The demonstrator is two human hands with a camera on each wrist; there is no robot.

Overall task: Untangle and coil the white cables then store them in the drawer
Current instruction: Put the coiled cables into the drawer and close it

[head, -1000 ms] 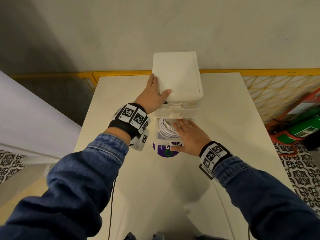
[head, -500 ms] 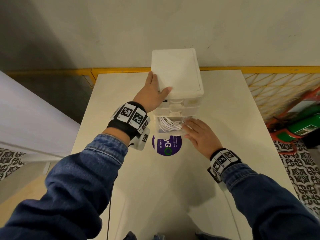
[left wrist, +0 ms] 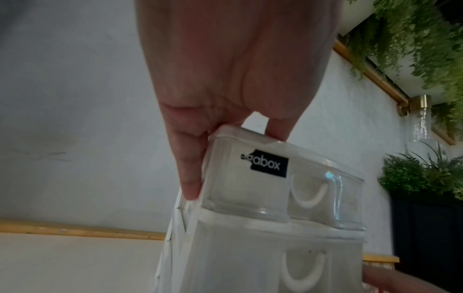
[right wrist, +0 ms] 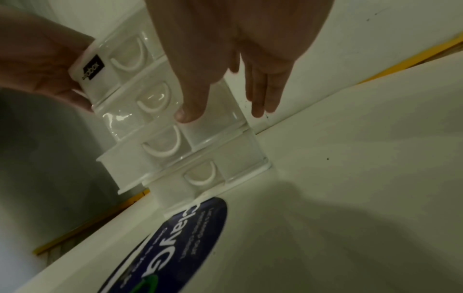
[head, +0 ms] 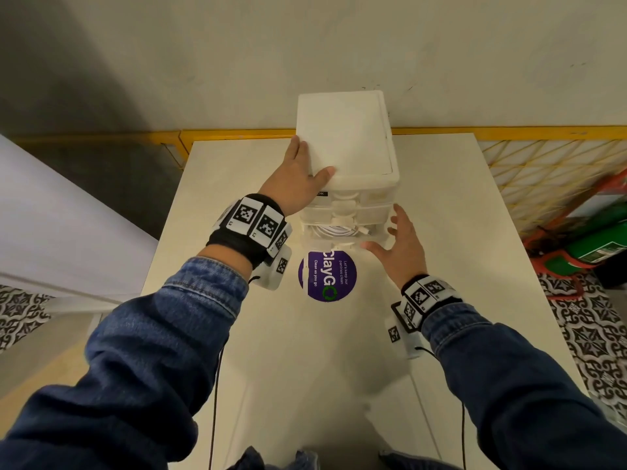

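A white drawer unit with clear drawer fronts stands at the far middle of the table. One lower drawer sticks out a little, and coiled white cable shows inside it. My left hand grips the unit's top left front corner, thumb on the lid, fingers down the side. My right hand hovers open at the unit's right front corner, fingers spread. Its thumb is close to a drawer front; whether it touches, I cannot tell.
A round purple sticker lies on the table just before the unit. A yellow rail runs behind the table and yellow mesh stands to its right. Red and green items sit on the floor at right.
The drawer with the cable went from pulled well out to nearly in. My right hand left its front and drew back to the right. The left hand kept its hold.
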